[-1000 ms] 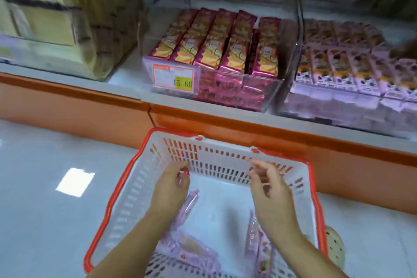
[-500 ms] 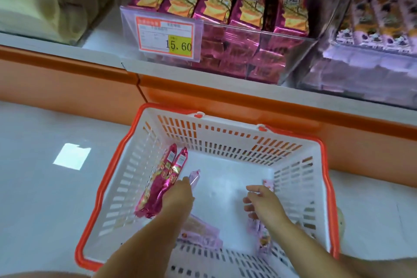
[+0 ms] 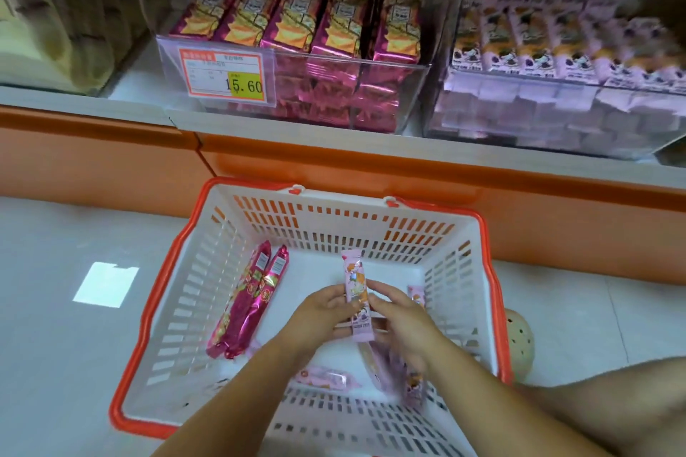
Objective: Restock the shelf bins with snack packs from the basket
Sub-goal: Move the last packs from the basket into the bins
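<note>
Pale floor tiles (image 3: 55,308) carry the white basket (image 3: 185,289) with its orange rim. Over the basket's middle, my left hand (image 3: 326,315) and right hand (image 3: 404,323) pinch one pink snack pack (image 3: 357,289) from either side, its length pointing toward the basket's far wall. Two magenta packs (image 3: 248,304) lean against the basket's left wall. More pink packs (image 3: 326,378) lie blurred on its bottom. Beyond the basket's far rim sits a clear bin (image 3: 408,100) of magenta packs bearing a price tag (image 3: 226,76); beyond its far right corner, a bin of lilac packs (image 3: 557,104).
</note>
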